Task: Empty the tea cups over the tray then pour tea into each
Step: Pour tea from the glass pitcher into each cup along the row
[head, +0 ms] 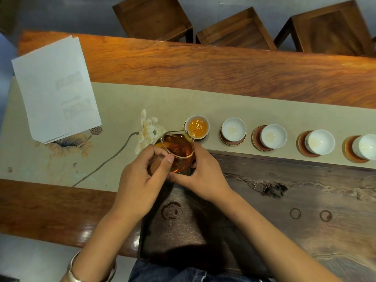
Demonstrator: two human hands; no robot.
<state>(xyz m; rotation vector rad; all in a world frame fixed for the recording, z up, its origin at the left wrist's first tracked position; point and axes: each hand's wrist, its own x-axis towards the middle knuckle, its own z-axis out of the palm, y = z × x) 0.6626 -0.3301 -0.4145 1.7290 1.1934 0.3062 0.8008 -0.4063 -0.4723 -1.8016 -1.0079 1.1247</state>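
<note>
A glass pitcher (179, 149) of amber tea is tilted, its spout over the leftmost white cup (197, 126), which holds amber tea. My left hand (140, 180) grips the pitcher's wooden handle (155, 162). My right hand (203, 174) supports the pitcher's body from the right. To the right, several white cups stand in a row on round brown coasters: one cup (233, 128), another (273, 136), a third (319, 141), and one cut by the frame edge (366, 146). They hold only a pale trace. The dark wooden tea tray (284, 200) lies below the cups.
A beige runner (122, 102) with a painted lotus covers the wooden table (223, 68). White paper sheets (55, 88) lie at the left. Wooden stools (234, 29) stand beyond the far edge. Wet ring marks (295, 213) show on the tray.
</note>
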